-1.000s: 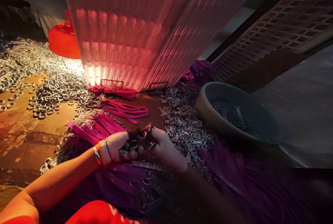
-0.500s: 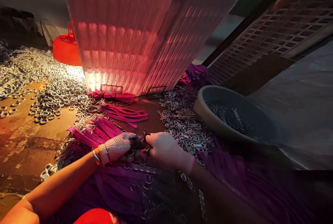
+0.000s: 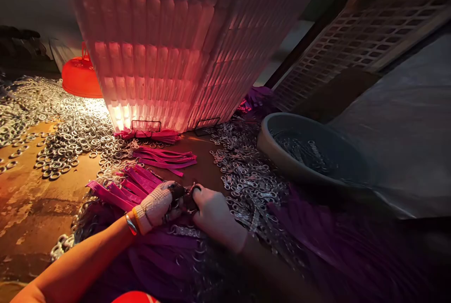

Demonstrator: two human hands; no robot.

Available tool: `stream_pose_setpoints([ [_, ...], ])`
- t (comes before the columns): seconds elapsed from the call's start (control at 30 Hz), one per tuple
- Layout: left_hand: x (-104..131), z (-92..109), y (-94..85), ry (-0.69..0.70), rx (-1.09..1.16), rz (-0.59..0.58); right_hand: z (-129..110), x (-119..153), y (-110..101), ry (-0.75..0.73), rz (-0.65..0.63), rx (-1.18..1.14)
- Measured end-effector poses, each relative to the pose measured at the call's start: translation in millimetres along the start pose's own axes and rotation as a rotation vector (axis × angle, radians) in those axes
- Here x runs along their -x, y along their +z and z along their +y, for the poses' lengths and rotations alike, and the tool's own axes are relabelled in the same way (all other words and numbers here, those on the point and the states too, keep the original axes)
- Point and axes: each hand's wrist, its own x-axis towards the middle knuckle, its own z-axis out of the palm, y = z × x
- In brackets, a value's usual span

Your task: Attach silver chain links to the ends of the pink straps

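Observation:
My left hand point(image 3: 155, 206), in a white knit glove with dots and a yellow cuff, is closed with dark patches at its fingertips. Almost touching it, my right hand point(image 3: 214, 213) in a pale glove is closed as well, thumb and fingers pinched together. A small dark loop point(image 3: 195, 191) shows where the fingertips meet; what they hold is too dark to make out. Beside and beneath the left hand lie magenta straps point(image 3: 130, 185). Just below the hands rests a short chain of metal links point(image 3: 186, 231), with more purple straps point(image 3: 155, 256) under it.
Silvery rings point(image 3: 77, 129) are heaped at the left beneath a red lamp point(image 3: 81, 77). A tall ribbed translucent panel point(image 3: 151, 68) stands ahead. Linked metal pieces point(image 3: 243, 176) lie right of the hands, beside a grey basin point(image 3: 264, 138) with more inside. A strap bundle point(image 3: 165, 157) lies ahead.
The view has shifted slightly, so the scene sits a little lower and further left. Both hands stay together, and the right wrist has turned a little downward.

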Motion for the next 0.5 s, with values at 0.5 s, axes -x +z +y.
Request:
stream_pose_setpoints([
  [0.5, -4, 33, -18.6, -0.087, 0.405, -0.245, 106, -130, 56, 0.271, 0.038, -0.271],
])
